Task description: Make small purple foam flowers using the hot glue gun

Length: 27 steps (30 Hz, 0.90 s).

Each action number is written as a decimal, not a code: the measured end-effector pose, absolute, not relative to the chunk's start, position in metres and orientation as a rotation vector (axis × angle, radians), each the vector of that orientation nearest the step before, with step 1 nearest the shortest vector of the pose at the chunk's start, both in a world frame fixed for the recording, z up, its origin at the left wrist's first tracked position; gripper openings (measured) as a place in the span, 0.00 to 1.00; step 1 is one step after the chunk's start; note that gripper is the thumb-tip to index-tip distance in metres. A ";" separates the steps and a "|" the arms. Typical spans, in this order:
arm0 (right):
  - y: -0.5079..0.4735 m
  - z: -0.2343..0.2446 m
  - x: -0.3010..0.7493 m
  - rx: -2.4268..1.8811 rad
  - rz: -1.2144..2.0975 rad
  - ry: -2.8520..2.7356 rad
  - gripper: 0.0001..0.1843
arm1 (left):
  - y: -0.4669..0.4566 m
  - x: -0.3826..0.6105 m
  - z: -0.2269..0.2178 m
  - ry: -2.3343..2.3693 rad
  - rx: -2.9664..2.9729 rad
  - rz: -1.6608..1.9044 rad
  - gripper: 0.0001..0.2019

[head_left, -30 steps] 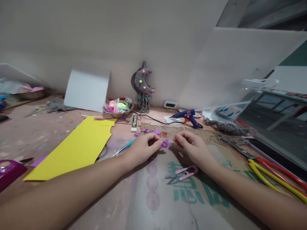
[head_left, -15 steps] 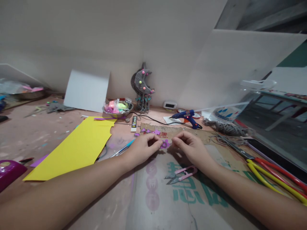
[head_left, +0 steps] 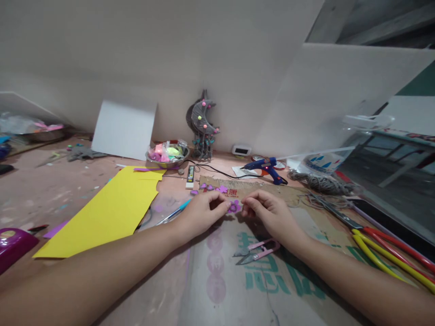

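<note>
My left hand (head_left: 200, 213) and my right hand (head_left: 268, 213) meet over a small purple flower-shaped cutout (head_left: 234, 207) on a cardboard sheet (head_left: 244, 276). Both hands are curled, and their fingertips pinch the purple piece from either side. More small purple pieces (head_left: 212, 187) lie just beyond the hands. A pair of pink thread snips (head_left: 257, 250) lies on the cardboard under my right wrist.
A yellow paper sheet (head_left: 108, 210) lies at left, with a pen (head_left: 174, 211) beside it. A blue glue gun (head_left: 265, 166), a bowl of coloured bits (head_left: 167, 153), a moon ornament (head_left: 202, 122) and grey twine (head_left: 322, 181) sit at the back. Long red and yellow sticks (head_left: 390, 253) lie at right.
My right hand has crept left until its fingertips reach the purple cutout that my left hand holds. The view has shifted slightly.
</note>
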State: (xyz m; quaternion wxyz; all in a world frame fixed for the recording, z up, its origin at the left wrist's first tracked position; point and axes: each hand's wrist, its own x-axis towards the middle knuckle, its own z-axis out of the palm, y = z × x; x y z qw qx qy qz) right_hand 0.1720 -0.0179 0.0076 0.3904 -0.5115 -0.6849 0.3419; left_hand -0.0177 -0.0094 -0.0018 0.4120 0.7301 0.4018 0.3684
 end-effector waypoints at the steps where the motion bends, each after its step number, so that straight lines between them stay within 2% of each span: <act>1: -0.018 0.008 0.173 -1.307 0.869 -1.749 0.14 | -0.009 -0.018 -0.002 1.016 1.838 0.931 0.11; 5: -0.017 0.005 0.176 -1.354 0.929 -1.757 0.17 | -0.007 -0.018 -0.003 1.037 1.826 0.921 0.10; 12: -0.017 0.004 0.178 -1.370 0.948 -1.691 0.09 | -0.007 -0.018 -0.002 1.055 1.802 0.896 0.11; 20: -0.012 0.008 0.186 -1.292 0.779 -1.798 0.19 | -0.009 -0.017 -0.001 1.058 1.792 0.930 0.12; 23: -0.013 0.010 0.180 -1.285 0.768 -1.788 0.14 | -0.009 -0.018 -0.001 1.023 1.786 0.934 0.12; 27: -0.018 0.015 0.170 -1.281 0.812 -1.830 0.12 | -0.007 -0.019 0.000 1.007 1.787 0.934 0.10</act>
